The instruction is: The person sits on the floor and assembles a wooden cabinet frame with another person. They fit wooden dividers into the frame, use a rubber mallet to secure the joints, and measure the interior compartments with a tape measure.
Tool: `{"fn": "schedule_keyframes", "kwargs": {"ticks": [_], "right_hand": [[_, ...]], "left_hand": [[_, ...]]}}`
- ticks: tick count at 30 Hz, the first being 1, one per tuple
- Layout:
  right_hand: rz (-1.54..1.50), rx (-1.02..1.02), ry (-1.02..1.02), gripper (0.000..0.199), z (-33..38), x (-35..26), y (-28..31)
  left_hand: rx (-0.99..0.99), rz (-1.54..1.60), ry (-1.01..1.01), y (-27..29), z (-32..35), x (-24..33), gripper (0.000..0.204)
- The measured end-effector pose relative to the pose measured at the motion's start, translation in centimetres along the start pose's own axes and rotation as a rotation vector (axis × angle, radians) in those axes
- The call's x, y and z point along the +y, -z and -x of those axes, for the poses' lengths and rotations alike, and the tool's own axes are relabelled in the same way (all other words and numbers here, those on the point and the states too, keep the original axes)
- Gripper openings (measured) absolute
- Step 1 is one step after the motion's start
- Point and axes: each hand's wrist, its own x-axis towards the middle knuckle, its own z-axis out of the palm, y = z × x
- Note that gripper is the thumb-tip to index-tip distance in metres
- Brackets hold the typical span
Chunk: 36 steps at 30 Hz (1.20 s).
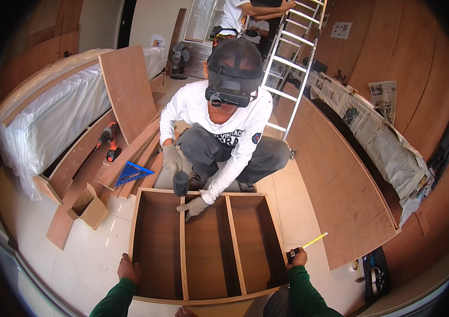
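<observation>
A wooden cabinet frame point(203, 245) with three compartments lies open-side up on the pale floor point(84, 259); its near-left corner is gripped by the left hand point(128, 268), fingers closed over the edge. The near-right corner is met by the right hand point(298, 258), closed around a tape measure point(309, 244) with its yellow blade extended; opposite, a crouching co-worker point(224, 132) in gloves holds a mallet point(180, 183) over the far rail.

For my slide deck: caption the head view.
Left hand and right hand steady a brown three-bay plywood cabinet frame on the floor.
</observation>
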Motion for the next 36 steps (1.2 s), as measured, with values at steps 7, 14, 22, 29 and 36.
{"fn": "schedule_keyframes", "kwargs": {"ticks": [7, 14, 22, 29, 36], "right_hand": [[0.012, -0.004, -0.017, 0.016, 0.7, 0.2, -0.4], [0.016, -0.01, -0.03, 0.018, -0.3, 0.4, 0.1], [0.021, 0.002, -0.014, 0.024, -0.4, 0.7, 0.0], [0.026, 0.002, -0.007, 0.015, -1.0, 0.8, 0.5], [0.028, -0.008, -0.011, 0.017, -0.4, 0.4, 0.3]], "left_hand": [[-0.002, -0.003, 0.01, 0.0, 0.0, -0.7, 0.046], [0.004, 0.008, 0.006, 0.1, 0.0, -0.1, 0.045], [0.012, 0.008, 0.007, 0.0, 0.0, -0.2, 0.045], [0.017, 0.002, -0.009, -0.5, -0.2, -0.5, 0.045], [0.001, 0.006, 0.005, -0.6, -0.4, -0.5, 0.044]]}}
